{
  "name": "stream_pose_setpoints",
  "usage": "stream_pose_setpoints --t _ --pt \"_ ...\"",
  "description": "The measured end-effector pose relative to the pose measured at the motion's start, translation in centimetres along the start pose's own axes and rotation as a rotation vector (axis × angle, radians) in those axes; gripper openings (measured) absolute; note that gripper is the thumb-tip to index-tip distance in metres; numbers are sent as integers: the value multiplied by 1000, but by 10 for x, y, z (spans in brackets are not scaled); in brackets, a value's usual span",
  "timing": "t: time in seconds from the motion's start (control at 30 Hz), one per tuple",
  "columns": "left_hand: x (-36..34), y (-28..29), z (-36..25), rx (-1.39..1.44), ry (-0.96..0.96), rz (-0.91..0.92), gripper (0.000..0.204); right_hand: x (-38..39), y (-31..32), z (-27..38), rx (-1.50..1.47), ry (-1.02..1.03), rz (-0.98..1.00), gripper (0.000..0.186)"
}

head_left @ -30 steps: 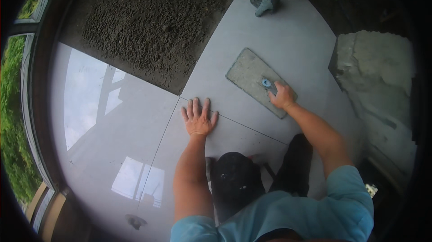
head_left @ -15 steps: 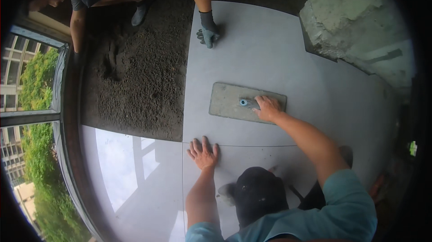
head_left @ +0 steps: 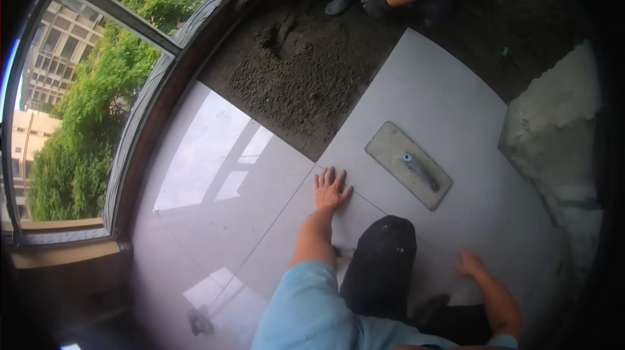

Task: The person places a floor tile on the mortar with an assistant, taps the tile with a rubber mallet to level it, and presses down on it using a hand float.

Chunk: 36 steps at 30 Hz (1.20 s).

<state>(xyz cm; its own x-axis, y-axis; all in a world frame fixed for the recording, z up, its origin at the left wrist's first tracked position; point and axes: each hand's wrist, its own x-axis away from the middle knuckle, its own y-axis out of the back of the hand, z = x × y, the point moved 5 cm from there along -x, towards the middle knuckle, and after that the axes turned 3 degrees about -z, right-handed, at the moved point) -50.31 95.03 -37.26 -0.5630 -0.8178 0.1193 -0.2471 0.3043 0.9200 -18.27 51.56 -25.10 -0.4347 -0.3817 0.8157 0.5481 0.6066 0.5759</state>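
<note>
My left hand [head_left: 331, 188] lies flat with spread fingers on the pale floor tiles, beside the corner where their joints meet. My right hand [head_left: 470, 264] is low over the tile surface near the joint at the right; its fingers are blurred, and I make out nothing in them. Ahead of it a grey rectangular hand float [head_left: 409, 165] rests by itself on the large tile [head_left: 423, 83], its handle upward. Bare dark mortar [head_left: 296, 80] borders that tile on the left.
A co-worker's gloved hand [head_left: 375, 6] hangs near the far mortar, beside a shoe [head_left: 340, 4]. A window frame [head_left: 124, 15] runs along the left. Broken masonry [head_left: 553, 116] stands at the right. My dark-clad knee [head_left: 381, 259] is between my arms.
My right hand has let go of the float and drawn back towards me. The view has turned. The co-worker's gloved hand has lifted off the large tile; my left hand stays near the joint.
</note>
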Motion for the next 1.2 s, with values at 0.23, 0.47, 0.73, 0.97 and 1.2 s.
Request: stream_pose_setpoints --t 0.23,0.47,0.73,0.97,1.2 --pt "42 11 -20 -21 101 201 59 60 52 -69 -395 57 -300 40" --pt "230 29 -6 92 252 119 29 79 60 -150 -368 -37 -444 38" --pt "313 136 -74 233 370 -114 24 57 151 -230 -311 64 -715 38" --pt "379 274 -185 827 514 222 59 191 176 -220 -225 84 -468 37" --pt "454 462 -265 472 513 701 47 402 153 -240 -271 -147 -138 44"
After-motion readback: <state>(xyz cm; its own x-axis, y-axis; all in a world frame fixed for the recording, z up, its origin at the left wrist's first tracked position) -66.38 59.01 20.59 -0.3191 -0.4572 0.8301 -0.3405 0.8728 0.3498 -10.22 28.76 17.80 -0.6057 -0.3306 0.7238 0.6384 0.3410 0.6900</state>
